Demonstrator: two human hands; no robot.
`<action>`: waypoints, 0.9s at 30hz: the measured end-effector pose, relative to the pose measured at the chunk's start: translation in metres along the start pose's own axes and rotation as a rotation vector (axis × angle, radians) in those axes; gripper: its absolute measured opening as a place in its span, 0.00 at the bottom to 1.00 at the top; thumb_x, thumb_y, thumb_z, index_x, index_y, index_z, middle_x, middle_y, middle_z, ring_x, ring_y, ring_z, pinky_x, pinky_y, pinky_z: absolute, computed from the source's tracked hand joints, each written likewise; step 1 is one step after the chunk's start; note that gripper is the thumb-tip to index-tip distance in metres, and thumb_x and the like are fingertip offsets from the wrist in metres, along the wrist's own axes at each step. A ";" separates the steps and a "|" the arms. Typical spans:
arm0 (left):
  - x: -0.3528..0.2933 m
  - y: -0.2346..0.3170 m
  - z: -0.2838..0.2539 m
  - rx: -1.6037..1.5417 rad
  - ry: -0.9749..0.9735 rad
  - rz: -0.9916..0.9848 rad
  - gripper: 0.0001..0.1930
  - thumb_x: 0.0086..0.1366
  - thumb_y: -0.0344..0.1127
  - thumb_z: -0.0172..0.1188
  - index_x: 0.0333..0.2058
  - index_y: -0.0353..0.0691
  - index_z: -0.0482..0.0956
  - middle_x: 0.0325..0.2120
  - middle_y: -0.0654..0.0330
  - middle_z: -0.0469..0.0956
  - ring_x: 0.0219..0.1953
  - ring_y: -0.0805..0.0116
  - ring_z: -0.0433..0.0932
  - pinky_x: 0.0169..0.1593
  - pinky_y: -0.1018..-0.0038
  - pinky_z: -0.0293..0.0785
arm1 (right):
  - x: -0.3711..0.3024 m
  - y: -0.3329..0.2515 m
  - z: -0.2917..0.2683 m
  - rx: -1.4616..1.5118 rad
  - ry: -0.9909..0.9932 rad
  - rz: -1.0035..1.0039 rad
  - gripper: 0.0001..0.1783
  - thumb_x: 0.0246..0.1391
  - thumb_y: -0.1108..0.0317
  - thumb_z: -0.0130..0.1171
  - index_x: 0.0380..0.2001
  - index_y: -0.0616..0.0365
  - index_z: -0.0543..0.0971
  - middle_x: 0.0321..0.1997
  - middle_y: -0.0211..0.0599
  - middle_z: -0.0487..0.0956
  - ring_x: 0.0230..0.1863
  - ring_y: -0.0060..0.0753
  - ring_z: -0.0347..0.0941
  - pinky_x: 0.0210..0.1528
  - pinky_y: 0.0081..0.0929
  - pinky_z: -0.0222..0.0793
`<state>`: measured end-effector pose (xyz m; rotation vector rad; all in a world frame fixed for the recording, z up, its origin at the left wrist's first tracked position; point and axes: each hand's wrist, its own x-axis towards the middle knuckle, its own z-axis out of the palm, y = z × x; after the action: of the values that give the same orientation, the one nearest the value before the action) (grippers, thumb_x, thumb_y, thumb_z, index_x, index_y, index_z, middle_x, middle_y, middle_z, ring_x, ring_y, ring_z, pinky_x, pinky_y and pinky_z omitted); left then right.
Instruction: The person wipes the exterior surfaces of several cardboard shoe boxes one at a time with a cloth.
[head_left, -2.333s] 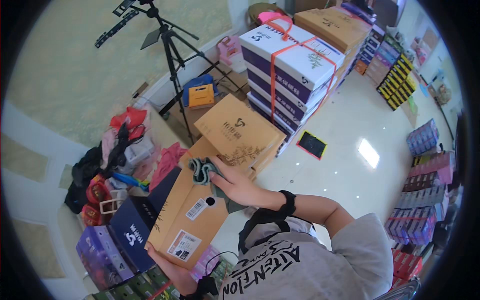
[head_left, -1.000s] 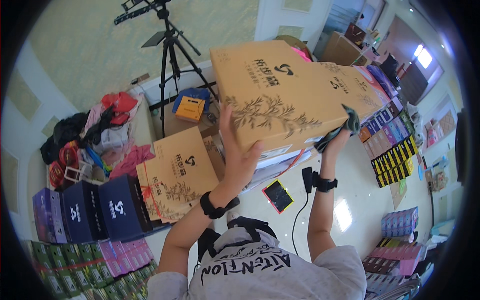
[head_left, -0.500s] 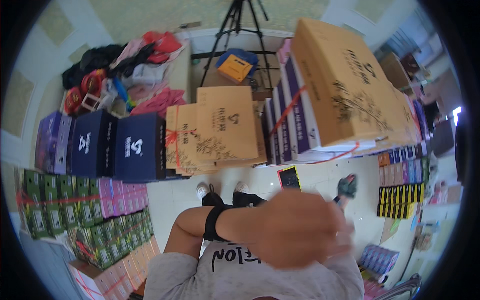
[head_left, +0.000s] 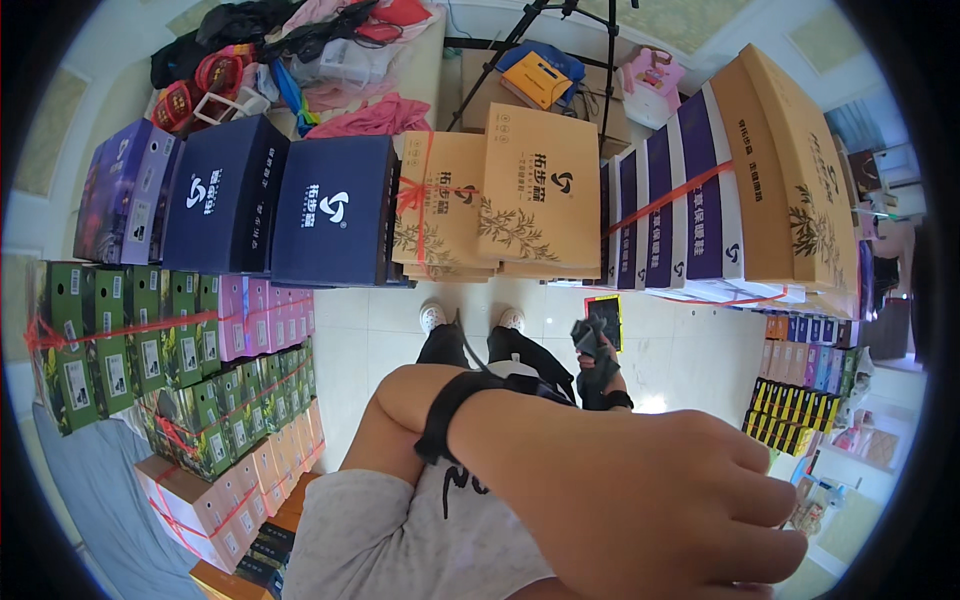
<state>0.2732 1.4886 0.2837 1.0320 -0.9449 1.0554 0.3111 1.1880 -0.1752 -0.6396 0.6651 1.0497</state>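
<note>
Toward four o'clock in the view, the right hand (head_left: 613, 374) clasps the dark cloth (head_left: 590, 338), probably light, limp and best gripped mid-bunch, while the left hand (head_left: 680, 500), apart, hides whether it holds anything.

Dark grey-green crumpled cloth (head_left: 588, 338): matt surface, soft folds. Flat rectangular tan cardboard boxes (head_left: 540, 165): smooth, matt, dark-printed faces. Upright navy-blue cardboard boxes (head_left: 338, 245): smooth finish, low sheen, pale print. Thin red strapping tape (head_left: 410, 194): plastic in appearance. Pale tiled floor (head_left: 370, 330): smooth, glossy, reflecting light. Short-sleeved grey shirt (head_left: 365, 535): matt, flecked fabric with black print. Black wristband (head_left: 438, 422): matt; exact material indeterminate. Pink heaped cloth (head_left: 372, 117): matt, wrinkled. Blue-grey draped sheet (head_left: 85, 500): matt fabric, creased.
</note>
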 end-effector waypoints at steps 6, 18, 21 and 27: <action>0.003 0.048 -0.085 -0.196 -0.595 -0.242 0.13 0.48 0.34 0.55 0.28 0.29 0.70 0.26 0.54 0.68 0.26 0.65 0.69 0.29 0.74 0.66 | 0.033 0.023 0.071 -0.147 -0.076 -0.066 0.24 0.55 0.47 0.44 0.32 0.60 0.70 0.20 0.38 0.70 0.11 0.24 0.59 0.12 0.16 0.54; 0.003 0.103 -0.098 0.727 0.078 -0.232 0.07 0.47 0.29 0.51 0.14 0.42 0.64 0.18 0.61 0.71 0.20 0.70 0.66 0.18 0.81 0.56 | 0.039 0.049 0.151 -0.326 -0.191 -0.047 0.29 0.56 0.42 0.41 0.36 0.61 0.72 0.21 0.44 0.73 0.12 0.29 0.62 0.13 0.19 0.57; 0.005 0.109 -0.076 1.016 0.436 -0.414 0.06 0.50 0.34 0.50 0.19 0.43 0.64 0.23 0.54 0.74 0.23 0.65 0.68 0.20 0.78 0.59 | 0.034 0.045 0.183 -0.435 -0.194 -0.073 0.30 0.56 0.41 0.40 0.35 0.60 0.72 0.17 0.39 0.71 0.12 0.29 0.63 0.13 0.20 0.56; 0.009 0.106 -0.099 0.945 0.231 -0.163 0.06 0.52 0.36 0.49 0.26 0.41 0.66 0.23 0.53 0.72 0.23 0.60 0.69 0.22 0.76 0.63 | 0.039 0.040 0.226 -0.464 -0.132 -0.182 0.29 0.55 0.41 0.41 0.34 0.60 0.71 0.16 0.39 0.70 0.13 0.29 0.62 0.15 0.19 0.57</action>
<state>0.1835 1.6034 0.2883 1.6635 -0.1201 1.4789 0.3293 1.3933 -0.0660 -1.0021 0.2388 1.0711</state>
